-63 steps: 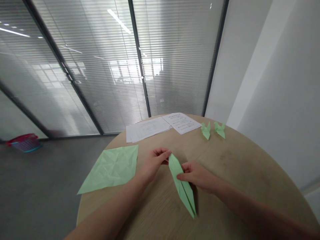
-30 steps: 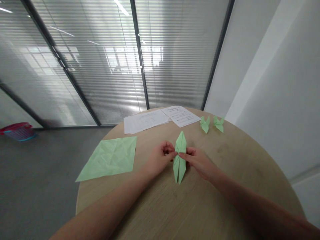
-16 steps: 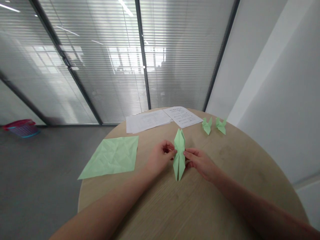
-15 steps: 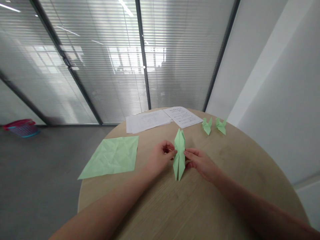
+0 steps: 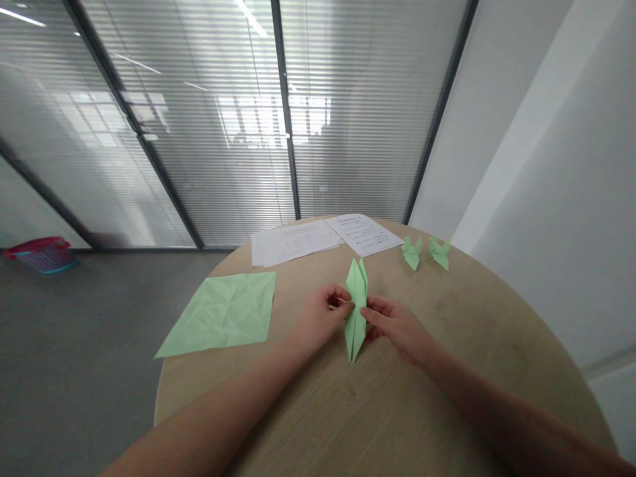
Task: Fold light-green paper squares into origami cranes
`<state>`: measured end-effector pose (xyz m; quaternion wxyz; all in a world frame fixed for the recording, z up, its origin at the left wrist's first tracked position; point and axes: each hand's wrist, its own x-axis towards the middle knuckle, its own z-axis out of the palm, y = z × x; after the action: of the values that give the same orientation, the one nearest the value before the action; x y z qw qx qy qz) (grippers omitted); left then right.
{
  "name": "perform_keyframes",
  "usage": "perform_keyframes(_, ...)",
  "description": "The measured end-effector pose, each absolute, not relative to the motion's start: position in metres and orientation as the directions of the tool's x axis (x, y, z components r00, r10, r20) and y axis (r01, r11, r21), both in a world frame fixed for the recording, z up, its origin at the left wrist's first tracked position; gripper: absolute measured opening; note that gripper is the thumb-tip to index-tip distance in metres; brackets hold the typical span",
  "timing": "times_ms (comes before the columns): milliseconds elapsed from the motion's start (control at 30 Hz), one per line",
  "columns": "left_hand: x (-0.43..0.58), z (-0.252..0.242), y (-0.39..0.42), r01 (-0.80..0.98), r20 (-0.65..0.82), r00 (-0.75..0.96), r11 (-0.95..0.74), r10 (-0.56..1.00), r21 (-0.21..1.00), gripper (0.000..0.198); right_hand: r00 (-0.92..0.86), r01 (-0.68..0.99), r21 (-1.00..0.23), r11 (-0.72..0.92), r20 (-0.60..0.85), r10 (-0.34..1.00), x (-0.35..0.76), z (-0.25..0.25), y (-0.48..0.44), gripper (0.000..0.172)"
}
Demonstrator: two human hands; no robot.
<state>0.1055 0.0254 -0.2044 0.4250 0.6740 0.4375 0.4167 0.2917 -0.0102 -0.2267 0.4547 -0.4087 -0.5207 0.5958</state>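
Observation:
A long, narrow folded piece of light green paper [image 5: 356, 311] stands nearly upright above the round wooden table [image 5: 447, 371], its lower tip close to the tabletop. My left hand [image 5: 322, 314] pinches its left edge about halfway up. From the other side, my right hand [image 5: 395, 322] pinches its right edge at the same height. Both hands are closed on the paper, and the two side flaps are pressed close together.
A creased flat square of green paper [image 5: 222, 315] lies at the table's left. White printed sheets [image 5: 318, 238] rest at the far edge. Two small folded green paper figures [image 5: 425, 252] stand at the far right. A red and blue basket [image 5: 40, 254] sits on the floor, left.
The folded paper was lying flat on the table; both hands have lifted it upright and turned it. Over the last half second its side flaps have been squeezed narrower.

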Motion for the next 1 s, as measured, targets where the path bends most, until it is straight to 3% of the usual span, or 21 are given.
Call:
perform_keyframes(500,0.106,-0.202,0.0231,0.203,0.197,0.223,-0.243,0.955,0.948,0.009,-0.256,-0.11,-0.994,-0.025,0.004,0.967,0.2889,-0.2206,-0.0118,0.043)
perform_keyframes(700,0.1048,-0.2009,0.0235,0.226,0.271,0.214,-0.318,0.938,0.921,0.012,-0.25,-0.095,-0.995,-0.028,-0.003,0.968,0.2885,-0.2205,-0.0118,0.045)
perform_keyframes(1000,0.1042,-0.2018,0.0221,0.121,0.176,0.312,-0.223,0.934,0.967,0.025,-0.267,-0.117,-0.992,-0.042,-0.009,0.964,0.2891,-0.2278,-0.0096,0.045)
